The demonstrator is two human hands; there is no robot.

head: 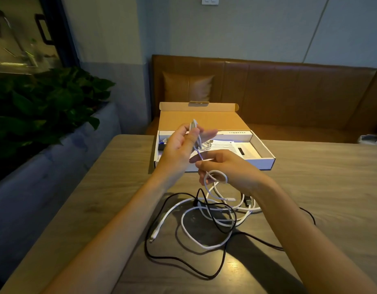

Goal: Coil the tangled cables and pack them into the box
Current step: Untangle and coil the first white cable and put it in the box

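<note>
My left hand (179, 145) is raised above the table and holds a small coil of white cable (195, 134) between thumb and fingers. Just below and to the right, my right hand (227, 168) pinches the same white cable, which runs down from it in a loop. On the table under both hands lies a tangle of white cable (189, 230) and black cable (179, 259). Behind the hands sits the open cardboard box (266, 154), its lid standing up at the back, with papers and small items inside.
The wooden table (331, 177) extends to the right and front. A brown leather bench with a cushion (187, 85) stands behind it. A planter with green leaves (45, 107) borders the table's left side.
</note>
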